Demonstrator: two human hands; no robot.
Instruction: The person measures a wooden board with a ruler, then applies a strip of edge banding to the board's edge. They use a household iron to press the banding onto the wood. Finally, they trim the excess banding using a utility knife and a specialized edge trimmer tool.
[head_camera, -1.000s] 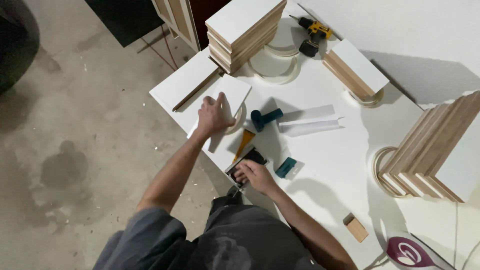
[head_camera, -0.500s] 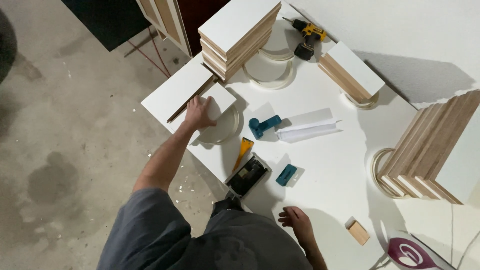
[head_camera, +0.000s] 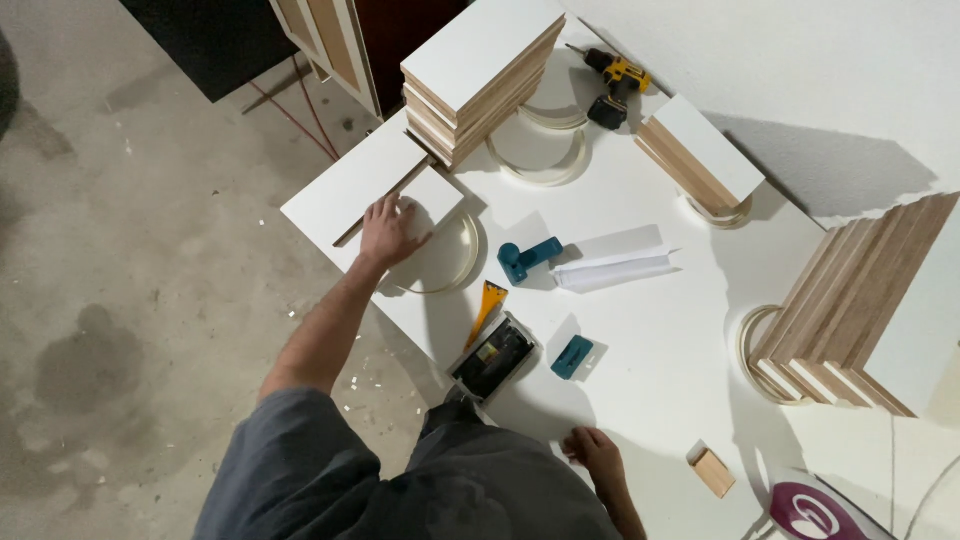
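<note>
My right hand (head_camera: 595, 455) has dropped back to the tabletop's (head_camera: 660, 330) near edge, open, empty. My left hand (head_camera: 390, 230) presses flat on the small white panel (head_camera: 435, 195) at the far-left corner, nearer it.

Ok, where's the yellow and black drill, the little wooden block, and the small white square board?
yellow and black drill (head_camera: 612, 82), head view, on its body.
little wooden block (head_camera: 714, 472), head view, top face.
small white square board (head_camera: 437, 196), head view, bare top beside the left hand (head_camera: 390, 232).

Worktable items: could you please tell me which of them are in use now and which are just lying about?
In use:
left hand on small white panel
edge-banding coil beneath it

Lying about:
cordless drill
teal trimmer
orange scraper
small wood block
</note>
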